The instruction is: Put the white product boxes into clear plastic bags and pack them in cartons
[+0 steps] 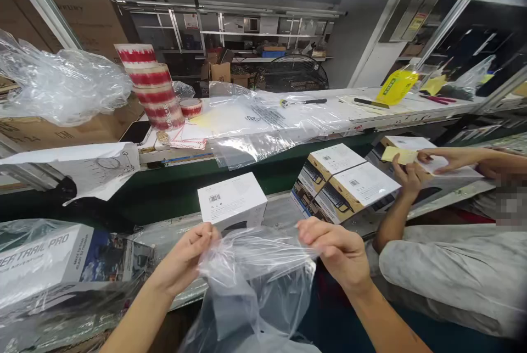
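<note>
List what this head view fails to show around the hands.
- Head view: the clear plastic bag, pinched by the left hand and right hand, runs off the bottom edge.
- The white cardboard box behind it: lower front hidden by the bag; label print too small.
- The plastic-wrapped printed carton: lettering cut by the left edge.

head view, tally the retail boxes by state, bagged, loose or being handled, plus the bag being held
bagged box: 1
loose untouched boxes: 3
box under a co-worker's hand: 1
clear bag pinched by left hand and right hand: 1
total: 6
</note>
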`<state>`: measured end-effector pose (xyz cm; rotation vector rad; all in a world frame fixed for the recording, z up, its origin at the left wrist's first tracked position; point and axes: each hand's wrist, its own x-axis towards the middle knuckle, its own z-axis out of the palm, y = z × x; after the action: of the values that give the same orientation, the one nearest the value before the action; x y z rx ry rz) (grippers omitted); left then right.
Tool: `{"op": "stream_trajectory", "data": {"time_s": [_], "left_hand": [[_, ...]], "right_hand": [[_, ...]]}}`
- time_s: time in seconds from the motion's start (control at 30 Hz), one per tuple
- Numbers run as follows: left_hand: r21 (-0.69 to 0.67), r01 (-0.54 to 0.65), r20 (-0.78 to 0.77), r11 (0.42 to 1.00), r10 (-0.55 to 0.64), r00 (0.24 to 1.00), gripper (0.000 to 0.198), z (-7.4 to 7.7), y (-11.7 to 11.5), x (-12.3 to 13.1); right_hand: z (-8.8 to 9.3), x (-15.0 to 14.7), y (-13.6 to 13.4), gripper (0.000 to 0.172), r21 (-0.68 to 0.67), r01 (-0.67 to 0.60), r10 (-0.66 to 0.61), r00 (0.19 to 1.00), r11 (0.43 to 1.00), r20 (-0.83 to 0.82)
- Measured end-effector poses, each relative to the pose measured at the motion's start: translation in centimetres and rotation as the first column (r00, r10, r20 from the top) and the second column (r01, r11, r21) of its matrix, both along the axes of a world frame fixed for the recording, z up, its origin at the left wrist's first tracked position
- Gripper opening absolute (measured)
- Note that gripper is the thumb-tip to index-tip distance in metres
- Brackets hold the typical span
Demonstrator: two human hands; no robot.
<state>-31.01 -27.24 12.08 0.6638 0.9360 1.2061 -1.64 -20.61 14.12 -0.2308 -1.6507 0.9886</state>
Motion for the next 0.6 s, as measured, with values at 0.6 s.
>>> {"op": "stream_trajectory", "data": {"time_s": [0.6], "left_hand": [[0.122,0.277,-0.753,0.953,-0.093,0.652,0.017,4.0,-4.3,6.5]], "right_hand": [[-1.7,-2.2,5.8,0.046,-0.209,-0.24,0.29,0.921,0.948,0.261]]}}
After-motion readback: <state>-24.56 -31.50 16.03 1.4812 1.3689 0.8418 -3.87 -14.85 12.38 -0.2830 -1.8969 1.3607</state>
